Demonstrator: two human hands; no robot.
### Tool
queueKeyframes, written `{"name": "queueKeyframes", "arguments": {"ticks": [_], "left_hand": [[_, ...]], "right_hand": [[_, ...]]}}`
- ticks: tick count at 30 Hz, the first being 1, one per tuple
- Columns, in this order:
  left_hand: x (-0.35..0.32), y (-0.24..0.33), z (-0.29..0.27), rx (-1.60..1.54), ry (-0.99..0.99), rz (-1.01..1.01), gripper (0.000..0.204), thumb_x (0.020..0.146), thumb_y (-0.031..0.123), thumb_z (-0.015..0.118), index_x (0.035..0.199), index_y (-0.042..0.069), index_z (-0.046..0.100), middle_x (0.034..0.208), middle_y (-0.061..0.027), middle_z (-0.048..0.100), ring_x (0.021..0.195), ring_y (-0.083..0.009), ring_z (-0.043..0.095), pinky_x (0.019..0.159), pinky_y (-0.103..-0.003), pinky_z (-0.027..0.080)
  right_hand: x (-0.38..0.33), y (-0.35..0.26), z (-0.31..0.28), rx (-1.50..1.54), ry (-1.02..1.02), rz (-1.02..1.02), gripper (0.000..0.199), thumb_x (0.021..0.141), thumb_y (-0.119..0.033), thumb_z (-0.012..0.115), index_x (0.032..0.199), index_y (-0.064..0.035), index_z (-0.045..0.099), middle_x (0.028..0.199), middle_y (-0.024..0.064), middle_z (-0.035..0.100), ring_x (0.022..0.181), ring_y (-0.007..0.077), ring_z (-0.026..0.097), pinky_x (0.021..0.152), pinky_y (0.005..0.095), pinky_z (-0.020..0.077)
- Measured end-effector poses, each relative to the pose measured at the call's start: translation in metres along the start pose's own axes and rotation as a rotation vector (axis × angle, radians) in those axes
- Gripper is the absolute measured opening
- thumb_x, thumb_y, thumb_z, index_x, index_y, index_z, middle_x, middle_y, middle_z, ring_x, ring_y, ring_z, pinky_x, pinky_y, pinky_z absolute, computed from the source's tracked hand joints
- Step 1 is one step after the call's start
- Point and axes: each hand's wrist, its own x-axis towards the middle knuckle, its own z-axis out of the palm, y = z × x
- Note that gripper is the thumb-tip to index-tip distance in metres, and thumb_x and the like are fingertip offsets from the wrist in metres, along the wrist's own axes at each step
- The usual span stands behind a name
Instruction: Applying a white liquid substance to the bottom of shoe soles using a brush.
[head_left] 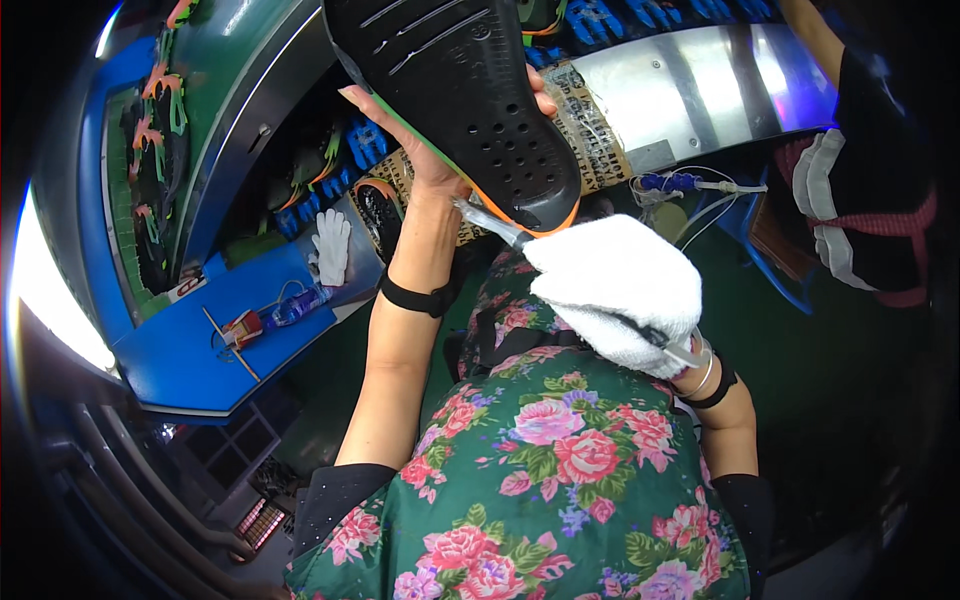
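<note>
My bare left hand (425, 150) grips a large black shoe sole (500, 120) from its edge, with the thumb on one side and fingertips on the other. The sole has small round holes and an orange and green rim, and its rounded end points toward me. My right hand (620, 285), in a white knit glove, is closed around a slim brush-like tool (490, 220). The tool's frayed grey tip lies beside the sole's orange rim, close to my left wrist. Whether the tip touches the rim I cannot tell. The glove hides most of the handle.
At left, a blue table (180, 360) bears a white glove (331, 245), a blue bottle (297, 304) and a thin stick (232, 345). Another black shoe part (378, 215) rests behind my left forearm. A metal surface (690, 90) curves across the back. A person's arm (815, 40) shows at upper right.
</note>
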Motion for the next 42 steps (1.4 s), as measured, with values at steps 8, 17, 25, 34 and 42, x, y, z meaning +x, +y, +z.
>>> {"name": "queueKeyframes", "arguments": {"ticks": [8,17,25,34,42], "left_hand": [[0.015,-0.01,0.012,-0.131,-0.015,-0.032,0.133,0.063,0.108,0.038,0.142,0.002,0.05,0.115,-0.0233,0.065,0.1,-0.0358,0.067,0.089,-0.049,0.057],[0.018,-0.012,0.015,-0.155,0.018,-0.183,0.139,0.064,0.109,0.025,0.149,0.001,0.046,0.118,-0.0272,0.066,0.097,-0.0381,0.071,0.082,-0.05,0.061],[0.01,-0.023,0.008,-0.22,-0.021,-0.362,0.141,0.064,0.109,0.02,0.151,0.0,0.044,0.123,-0.0292,0.064,0.1,-0.0404,0.073,0.08,-0.051,0.065],[0.007,-0.024,0.009,0.015,0.001,-0.519,0.13,0.074,0.102,0.016,0.152,0.001,0.043,0.111,-0.0305,0.069,0.089,-0.038,0.075,0.078,-0.049,0.065],[0.01,-0.021,0.02,0.221,0.116,-0.717,0.11,0.089,0.09,0.029,0.144,-0.003,0.05,0.112,-0.0292,0.071,0.09,-0.0385,0.077,0.076,-0.048,0.067]], "right_hand": [[-0.011,0.017,-0.011,-0.007,0.217,0.195,0.018,0.08,0.001,0.081,0.097,-0.0026,0.079,0.104,0.0137,0.079,0.091,0.0251,0.075,0.081,0.0349,0.0593],[-0.011,0.022,-0.024,0.152,0.013,0.142,0.02,0.076,0.002,0.081,0.095,-0.006,0.08,0.099,0.0112,0.079,0.089,0.0263,0.076,0.078,0.035,0.0594],[-0.015,0.025,-0.025,0.17,-0.172,-0.061,0.027,0.076,-0.004,0.082,0.102,-0.0091,0.08,0.105,0.0096,0.079,0.091,0.0265,0.076,0.079,0.0359,0.0602],[-0.017,0.022,-0.021,0.192,-0.203,-0.071,0.028,0.075,-0.002,0.08,0.102,-0.0095,0.08,0.104,0.0075,0.079,0.089,0.0249,0.075,0.078,0.0347,0.06],[-0.015,0.04,-0.026,0.121,-0.324,-0.143,0.029,0.08,-0.006,0.08,0.108,-0.0106,0.078,0.107,0.0054,0.079,0.093,0.0266,0.075,0.08,0.0364,0.0597]]}}
